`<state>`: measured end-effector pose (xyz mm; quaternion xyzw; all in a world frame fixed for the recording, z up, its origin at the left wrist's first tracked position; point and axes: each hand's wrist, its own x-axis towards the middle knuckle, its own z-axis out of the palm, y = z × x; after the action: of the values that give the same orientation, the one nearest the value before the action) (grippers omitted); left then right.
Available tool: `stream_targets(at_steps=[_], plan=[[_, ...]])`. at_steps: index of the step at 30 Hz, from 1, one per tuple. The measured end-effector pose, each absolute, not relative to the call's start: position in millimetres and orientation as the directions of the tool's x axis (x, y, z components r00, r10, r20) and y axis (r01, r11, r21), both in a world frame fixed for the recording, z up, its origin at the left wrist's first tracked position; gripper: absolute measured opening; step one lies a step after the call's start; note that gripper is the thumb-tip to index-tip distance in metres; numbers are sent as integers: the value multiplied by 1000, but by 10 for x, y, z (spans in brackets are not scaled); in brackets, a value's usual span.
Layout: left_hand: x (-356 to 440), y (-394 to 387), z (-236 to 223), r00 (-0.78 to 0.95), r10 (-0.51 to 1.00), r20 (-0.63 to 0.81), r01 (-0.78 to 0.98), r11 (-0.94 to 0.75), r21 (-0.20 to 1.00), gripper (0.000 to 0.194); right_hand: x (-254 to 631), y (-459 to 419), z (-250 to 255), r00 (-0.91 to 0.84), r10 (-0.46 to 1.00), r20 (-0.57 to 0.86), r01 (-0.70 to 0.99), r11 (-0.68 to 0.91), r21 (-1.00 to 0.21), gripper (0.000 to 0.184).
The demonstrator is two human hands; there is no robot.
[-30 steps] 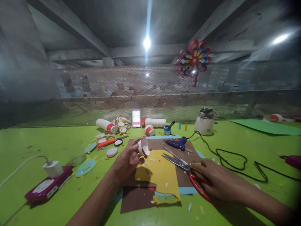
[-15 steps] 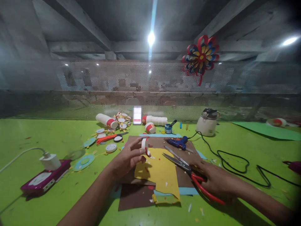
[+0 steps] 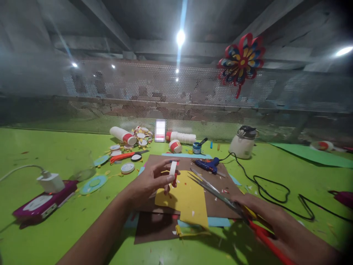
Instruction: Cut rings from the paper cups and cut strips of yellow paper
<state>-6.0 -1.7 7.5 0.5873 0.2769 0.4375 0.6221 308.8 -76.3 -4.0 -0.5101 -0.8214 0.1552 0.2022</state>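
My left hand (image 3: 157,179) is raised over the yellow paper (image 3: 193,200), its fingers closed on a narrow white and red paper cup ring (image 3: 173,170). My right hand (image 3: 275,221) grips a pair of scissors (image 3: 220,198) with red handles, blades pointing left toward the cup ring but apart from it. A pale, thin blade (image 3: 204,178) lies close beside the scissors; whether it belongs to another tool I cannot tell. Beneath the yellow paper is brown card (image 3: 220,202), strewn with small scraps.
A blue glue gun (image 3: 206,165) with a black cord lies ahead. Paper cups (image 3: 182,138), a phone (image 3: 160,130), a small jar (image 3: 196,148) and a kettle-like container (image 3: 242,141) stand behind. At left are paper discs (image 3: 93,184), an orange cutter (image 3: 125,157) and a purple power strip (image 3: 45,202).
My right hand has moved right and nearer to me with the scissors. In my left hand the cup ring has turned more edge-on. The camera view has shifted slightly.
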Motion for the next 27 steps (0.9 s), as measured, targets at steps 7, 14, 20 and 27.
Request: stream_targets(at_steps=[7,14,20,27], plan=[[-66,-20,73,517,835,187,-174,-111,979,47,2896,-814,33,-397,916,54,837,386,-387,45],[-91,-3,77,545,819,181,-121,-137,983,48,2871,-796,61,-440,892,101,804,442,-398,50],[-105,-1,97,549,825,137,-90,-104,990,48,2769,-857,183,-461,880,111,792,465,-396,45],[-113,5,94,570,814,110,-107,-59,992,48,2749,-865,176,-412,901,138,842,434,-319,38]])
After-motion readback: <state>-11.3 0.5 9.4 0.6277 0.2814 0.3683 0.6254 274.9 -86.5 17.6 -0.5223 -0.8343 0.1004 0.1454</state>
